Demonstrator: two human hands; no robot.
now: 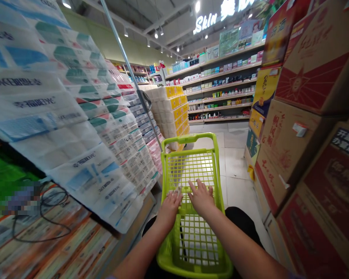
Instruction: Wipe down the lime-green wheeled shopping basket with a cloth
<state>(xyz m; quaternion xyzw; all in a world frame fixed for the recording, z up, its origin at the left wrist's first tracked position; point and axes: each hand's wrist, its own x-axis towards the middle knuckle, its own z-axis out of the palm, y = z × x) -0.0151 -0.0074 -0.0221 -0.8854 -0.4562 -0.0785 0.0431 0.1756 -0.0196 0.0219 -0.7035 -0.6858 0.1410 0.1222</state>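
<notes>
A lime-green plastic shopping cart (193,139) stands in front of me in a shop aisle, its mesh basket empty. My left hand (170,205) rests on the cart's inner bar with fingers curled round a small pale thing that I cannot make out. My right hand (202,197) lies beside it on the same bar, fingers stretched forward and slightly apart, holding nothing.
Stacked packs of tissue paper (84,128) lean out on the left, with a metal pole (128,66) rising past them. Cardboard boxes (305,128) are piled high on the right. Yellow-banded paper rolls (171,112) stand ahead. Shelves of bottles (221,89) line the far wall across tiled floor (235,170).
</notes>
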